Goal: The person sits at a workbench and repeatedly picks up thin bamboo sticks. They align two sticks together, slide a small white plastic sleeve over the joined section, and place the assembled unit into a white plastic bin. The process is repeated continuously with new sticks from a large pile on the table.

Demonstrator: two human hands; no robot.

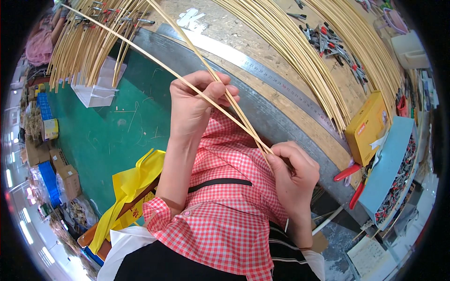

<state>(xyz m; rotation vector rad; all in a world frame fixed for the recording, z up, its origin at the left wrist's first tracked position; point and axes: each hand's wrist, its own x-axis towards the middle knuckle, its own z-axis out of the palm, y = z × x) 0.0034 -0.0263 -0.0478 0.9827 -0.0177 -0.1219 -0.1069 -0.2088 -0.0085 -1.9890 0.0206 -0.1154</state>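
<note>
Thin, pale wooden strips (pixel 140 49), which look like bamboo, cross in front of me at a narrow angle. My left hand (pixel 204 91) is closed round them partway along, thumb on top. Near their lower ends, my right hand (pixel 295 171) pinches the strips between thumb and fingers. Their far ends spread apart toward the upper left, one over a clamped group of strips (pixel 91 51). Both hands are above my red checked apron (pixel 220 210), close to the bench's dark metal edge (pixel 290 133).
On the bench lie a long steel ruler (pixel 262 70), bundled strips (pixel 290 56) and a pile of clips (pixel 326 40). To the right stand a yellow box (pixel 365 126) and a blue bin (pixel 386 171) of clips, beside a red-handled tool (pixel 348 172). Yellow cloth (pixel 129 185) hangs at lower left.
</note>
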